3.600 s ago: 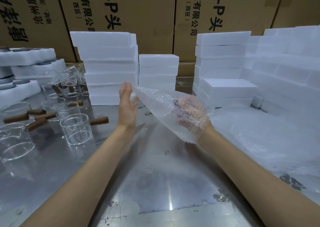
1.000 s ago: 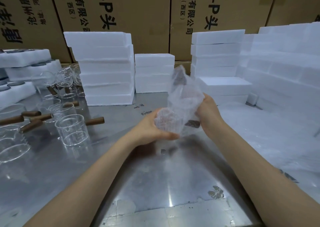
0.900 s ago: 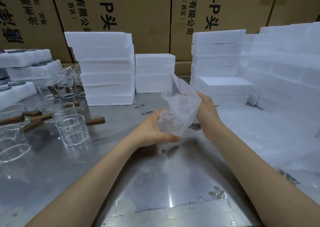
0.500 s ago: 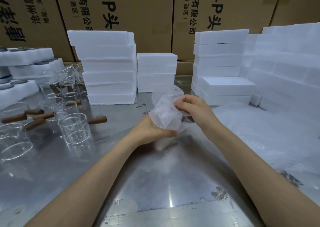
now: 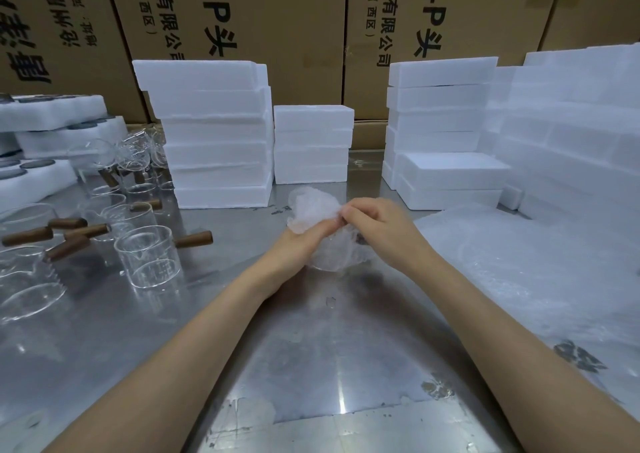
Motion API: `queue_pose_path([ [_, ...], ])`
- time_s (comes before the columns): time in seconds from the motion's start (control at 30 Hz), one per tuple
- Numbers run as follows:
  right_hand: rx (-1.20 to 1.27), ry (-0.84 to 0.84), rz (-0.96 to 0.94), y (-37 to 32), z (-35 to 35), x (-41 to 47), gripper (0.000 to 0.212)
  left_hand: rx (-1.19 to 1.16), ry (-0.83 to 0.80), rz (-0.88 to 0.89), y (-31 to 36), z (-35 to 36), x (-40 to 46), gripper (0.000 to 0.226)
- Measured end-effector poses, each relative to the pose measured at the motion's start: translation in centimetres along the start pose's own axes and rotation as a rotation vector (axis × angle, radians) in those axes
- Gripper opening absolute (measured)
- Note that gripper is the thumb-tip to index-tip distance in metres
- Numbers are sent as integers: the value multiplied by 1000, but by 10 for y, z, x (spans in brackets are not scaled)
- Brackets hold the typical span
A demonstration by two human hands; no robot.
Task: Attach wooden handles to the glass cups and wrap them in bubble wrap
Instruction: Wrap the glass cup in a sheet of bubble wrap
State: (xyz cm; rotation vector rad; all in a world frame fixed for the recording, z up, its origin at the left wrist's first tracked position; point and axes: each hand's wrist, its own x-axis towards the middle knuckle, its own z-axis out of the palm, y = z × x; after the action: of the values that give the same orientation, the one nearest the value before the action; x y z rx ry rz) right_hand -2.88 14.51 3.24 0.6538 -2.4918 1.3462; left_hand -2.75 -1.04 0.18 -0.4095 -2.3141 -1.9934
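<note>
The bubble-wrapped cup [image 5: 320, 231] is held just above the middle of the tabletop [image 5: 311, 348], a crumpled clear bundle between both hands; the glass inside is mostly hidden by the wrap, and no handle can be made out through it. The left hand [image 5: 298, 244] cups the bundle from below and from the left, its fingers curled round it. The right hand [image 5: 377, 225] comes in from the right, its fingertips [image 5: 346, 215] bent and pinching a fold of the wrap against the top of the bundle. Toward the left edge of the tabletop stands a group of bare glass cups [image 5: 149, 258], upright and close together, several with wooden handles [image 5: 194, 239] sticking out sideways; the nearest cup's handle points toward the hands. More cups crowd behind them, closer to the back left corner, some tilted. Along the right edge lies a flat spread of bubble wrap sheets [image 5: 519, 272], reaching from the back to the near edge. Along the back edge rise stacks of white foam blocks [image 5: 214, 134], a tall one on the left, a shorter one in the middle and more on the right. Foam trays [image 5: 52, 109] sit at the back left corner, and printed cardboard cartons [image 5: 259, 19] stand behind everything.
</note>
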Motion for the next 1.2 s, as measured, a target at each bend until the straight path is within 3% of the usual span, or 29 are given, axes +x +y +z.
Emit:
queue_pose_path([
  [0.13,-95,-11,15,5,1,0,34,-56,32,-26,-3,-1,2,17],
  [0.23,-311,-52,-41,5,2,-2,36,-56,70,-16,0,0,1,20],
  [0.3,-430,-49,-78,3,4,-4,36,97,178,128,3,-2,-1,41],
  [0.4,-541,-37,-117,-1,4,-4,40,381,355,447,13,-8,-11,37],
  [0.5,-568,-52,-130,-3,4,-5,43,603,311,616,19,-9,-19,29],
  [0.7,-514,-52,-138,1,3,-6,36,943,221,649,21,-7,-19,41],
  [0.83,-278,150,-86,2,0,-5,28,1153,112,560,20,-4,-17,55],
  [0.9,-240,169,-95,5,-1,-4,28,1232,77,507,19,-2,-15,60],
  [1.03,-294,-28,-147,7,4,-4,38,1158,100,543,18,-3,-17,57],
  [1.2,-380,-83,-136,6,5,-4,40,889,327,701,20,-10,-22,36],
])
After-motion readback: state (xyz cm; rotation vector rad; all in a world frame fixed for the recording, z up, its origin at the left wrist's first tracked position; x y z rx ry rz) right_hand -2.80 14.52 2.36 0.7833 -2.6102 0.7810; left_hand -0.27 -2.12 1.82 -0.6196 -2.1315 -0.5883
